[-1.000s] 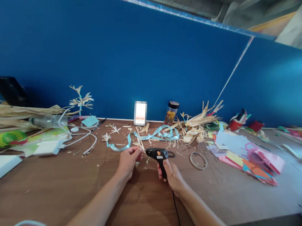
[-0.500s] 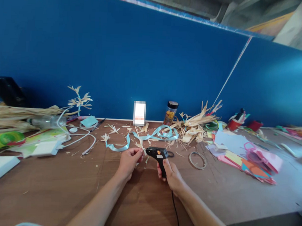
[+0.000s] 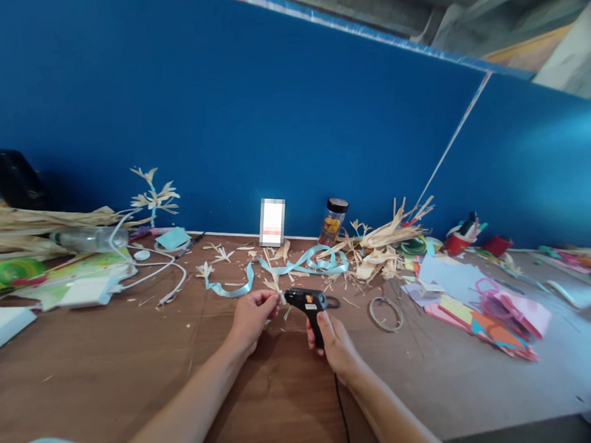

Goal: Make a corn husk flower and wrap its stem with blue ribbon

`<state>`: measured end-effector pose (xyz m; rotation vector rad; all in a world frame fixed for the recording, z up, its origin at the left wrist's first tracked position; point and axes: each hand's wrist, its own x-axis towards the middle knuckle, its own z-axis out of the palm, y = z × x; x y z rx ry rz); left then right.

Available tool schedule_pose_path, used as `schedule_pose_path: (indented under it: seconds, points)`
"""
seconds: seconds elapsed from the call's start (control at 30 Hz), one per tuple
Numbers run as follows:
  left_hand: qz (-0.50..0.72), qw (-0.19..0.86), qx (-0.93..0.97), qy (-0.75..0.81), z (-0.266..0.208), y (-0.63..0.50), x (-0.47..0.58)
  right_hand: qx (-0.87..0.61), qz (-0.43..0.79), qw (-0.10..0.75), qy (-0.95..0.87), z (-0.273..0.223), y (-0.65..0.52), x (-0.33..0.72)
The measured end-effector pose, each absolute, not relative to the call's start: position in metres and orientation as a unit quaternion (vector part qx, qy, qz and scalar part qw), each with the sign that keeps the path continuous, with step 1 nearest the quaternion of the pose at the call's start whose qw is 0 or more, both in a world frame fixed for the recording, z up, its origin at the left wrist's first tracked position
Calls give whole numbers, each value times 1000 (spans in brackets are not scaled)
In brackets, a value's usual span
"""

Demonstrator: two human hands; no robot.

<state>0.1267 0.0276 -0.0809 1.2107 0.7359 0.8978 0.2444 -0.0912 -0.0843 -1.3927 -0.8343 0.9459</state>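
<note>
My left hand (image 3: pixel 255 316) pinches a small pale flower of dried husk (image 3: pixel 275 287) between thumb and fingers; its lower end is hidden. My right hand (image 3: pixel 334 341) is wrapped round the handle of a black hot glue gun (image 3: pixel 306 301), whose nozzle points left and is at or very near the base of the flower. Whether nozzle and husk touch, I cannot tell. A black cord hangs from the gun's handle. Behind the hands a light blue ribbon (image 3: pixel 303 264) curls over the table, with another small husk flower (image 3: pixel 206 271) at its left end.
Husk scraps litter the brown table (image 3: pixel 137 365). At the back stand a black-lidded jar (image 3: pixel 333 220) and a husk pile (image 3: pixel 390 242). A wire coil (image 3: pixel 386 315) and coloured papers (image 3: pixel 491 321) lie right. White cables (image 3: pixel 180 275), a clear bottle (image 3: pixel 93 239) and a husk-flower stem (image 3: pixel 154 196) are left.
Almost nothing differs. Both hands keep their hold on the flower and the glue gun, and the whole view has shifted very slightly.
</note>
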Motion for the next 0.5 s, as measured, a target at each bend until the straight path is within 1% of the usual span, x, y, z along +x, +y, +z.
schedule_pose_path:
  seconds: [0.5]
  points:
    - [386,664,557,318,-81,28,127,-601,405,598,-342,-85,-90,244]
